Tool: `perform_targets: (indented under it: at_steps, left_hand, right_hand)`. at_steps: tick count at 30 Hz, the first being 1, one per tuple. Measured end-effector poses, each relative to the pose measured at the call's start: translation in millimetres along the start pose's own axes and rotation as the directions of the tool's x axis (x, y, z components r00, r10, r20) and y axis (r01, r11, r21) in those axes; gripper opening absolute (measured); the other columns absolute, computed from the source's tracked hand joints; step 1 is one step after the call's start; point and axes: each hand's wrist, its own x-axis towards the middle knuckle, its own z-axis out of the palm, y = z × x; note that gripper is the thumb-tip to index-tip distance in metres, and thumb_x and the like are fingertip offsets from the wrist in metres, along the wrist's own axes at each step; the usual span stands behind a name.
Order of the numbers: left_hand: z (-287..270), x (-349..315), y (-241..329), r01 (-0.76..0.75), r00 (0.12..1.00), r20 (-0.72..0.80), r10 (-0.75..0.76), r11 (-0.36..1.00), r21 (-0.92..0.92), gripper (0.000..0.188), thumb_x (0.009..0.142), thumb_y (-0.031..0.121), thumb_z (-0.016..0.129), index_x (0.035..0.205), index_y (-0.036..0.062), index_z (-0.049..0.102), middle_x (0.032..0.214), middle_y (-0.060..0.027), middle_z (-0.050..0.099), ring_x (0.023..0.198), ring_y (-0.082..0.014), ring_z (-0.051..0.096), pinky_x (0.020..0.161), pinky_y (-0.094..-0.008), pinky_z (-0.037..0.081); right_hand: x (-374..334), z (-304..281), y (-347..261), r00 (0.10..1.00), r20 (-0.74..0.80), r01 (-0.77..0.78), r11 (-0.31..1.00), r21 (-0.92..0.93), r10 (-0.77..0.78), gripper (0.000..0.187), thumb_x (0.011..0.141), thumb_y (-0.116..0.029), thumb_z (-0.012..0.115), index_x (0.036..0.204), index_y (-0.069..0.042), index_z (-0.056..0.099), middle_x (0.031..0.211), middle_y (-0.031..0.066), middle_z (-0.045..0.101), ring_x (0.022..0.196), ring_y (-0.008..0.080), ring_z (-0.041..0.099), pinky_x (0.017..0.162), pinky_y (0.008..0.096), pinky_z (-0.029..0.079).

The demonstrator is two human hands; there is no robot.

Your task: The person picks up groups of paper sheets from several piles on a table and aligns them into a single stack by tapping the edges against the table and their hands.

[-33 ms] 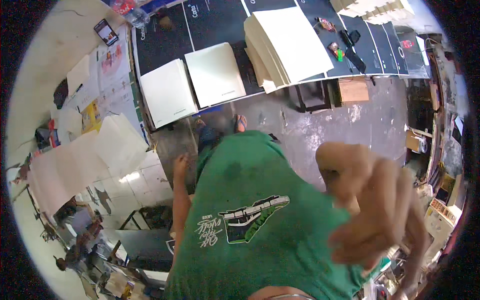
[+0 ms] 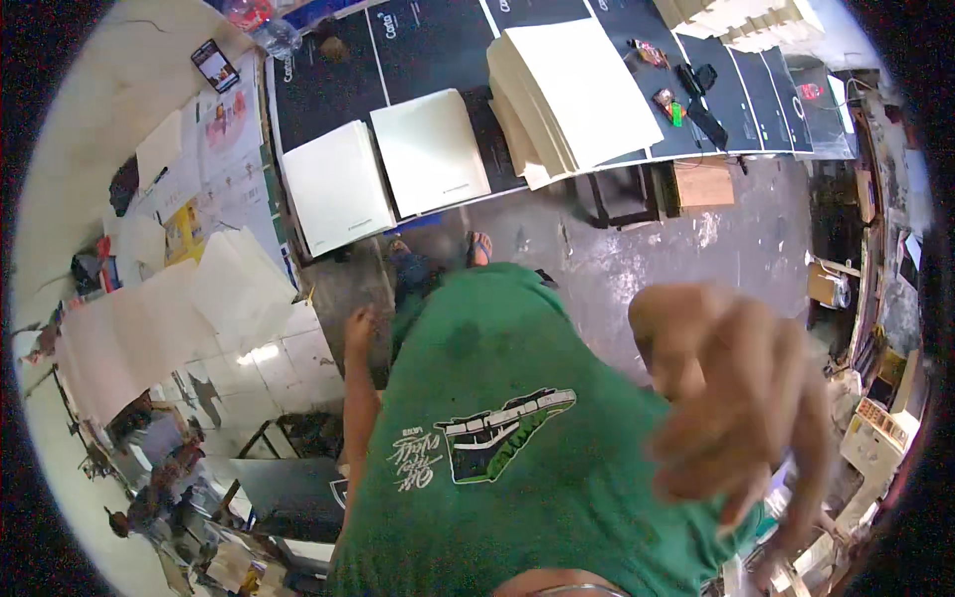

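Note:
My right hand (image 2: 731, 388) is raised close to the camera on the right, in front of my green shirt (image 2: 497, 398). Its fingers look bent, but motion smears them, and nothing can be made out in them. Low at my left side hangs my left hand (image 2: 361, 323), small in view, near the edge of a tiled surface (image 2: 288, 353). How its fingers are set does not show clearly. Neither hand touches the stacks of cream sheets on the dark table ahead: a left stack (image 2: 336, 189), a middle stack (image 2: 430, 149) and a taller stack (image 2: 577, 95).
The dark-topped table (image 2: 328, 80) also carries small packets (image 2: 649, 52), a black object (image 2: 706, 119) and more stacked sheets (image 2: 741, 25). A phone (image 2: 214, 65) leans at the far left. Below the table are a dark stool (image 2: 617, 199) and a cardboard box (image 2: 703, 184).
My right hand has shifted slightly and its fingers look a little more blurred. The table and stacks sit slightly lower in view. My left hand has hardly moved.

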Motion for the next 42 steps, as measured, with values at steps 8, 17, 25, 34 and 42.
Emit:
perform_targets:
  at_steps: [8,17,25,34,42]
  left_hand:
    - [-33,28,-4,-0.231,0.964,-0.136,0.23,0.973,0.009,0.048,0.091,0.044,0.065,0.11,0.0001,0.067,0.081,-0.0052,0.068,0.066,-0.0138,0.061,0.057,-0.03,0.047]
    - [-16,11,61,-0.122,0.951,-0.29,0.107,0.992,-0.031,0.042,0.09,0.038,0.068,0.112,0.0026,0.065,0.088,-0.0057,0.069,0.072,-0.0147,0.064,0.056,-0.0292,0.05]
    - [-32,-8,111,0.254,0.873,0.392,-0.291,0.956,0.144,0.039,0.091,0.029,0.068,0.121,0.0051,0.06,0.094,-0.0075,0.068,0.076,-0.0153,0.063,0.057,-0.0292,0.052]
    - [43,-199,479,-0.875,0.461,0.689,0.559,0.417,0.247,0.034,0.087,0.011,0.07,0.119,0.0041,0.06,0.099,-0.0041,0.066,0.089,-0.013,0.063,0.076,-0.0292,0.053]
    - [317,-272,772,-0.919,-0.388,0.529,0.755,-0.358,-0.164,0.034,0.094,0.033,0.065,0.113,0.0046,0.066,0.094,-0.0084,0.071,0.081,-0.0145,0.066,0.078,-0.0288,0.052]
  right_hand:
    - [-24,10,28,0.807,0.589,-0.286,0.903,0.32,0.047,0.087,0.088,-0.073,0.048,0.125,0.005,0.061,0.117,0.0249,0.065,0.099,0.0349,0.066,0.084,0.0421,0.042]
    - [-37,-6,28,0.858,0.511,-0.235,0.922,0.309,0.047,0.105,0.076,-0.08,0.057,0.131,0.009,0.055,0.131,0.0217,0.059,0.115,0.0374,0.06,0.091,0.0468,0.042]
    - [-96,-30,48,0.684,0.031,-0.729,0.682,0.054,0.729,0.078,0.08,-0.053,0.071,0.132,0.004,0.055,0.125,0.0207,0.062,0.116,0.0419,0.058,0.1,0.046,0.043]
    - [-406,51,46,0.276,-0.431,-0.838,-0.004,-0.545,0.859,0.072,0.081,-0.026,0.069,0.144,-0.005,0.04,0.139,0.0224,0.047,0.128,0.0389,0.046,0.106,0.0455,0.039]
    - [-387,182,105,0.196,-0.852,-0.976,0.182,-0.121,0.485,0.049,0.087,-0.029,0.061,0.127,-0.003,0.047,0.123,0.019,0.052,0.115,0.0339,0.05,0.098,0.0424,0.041]
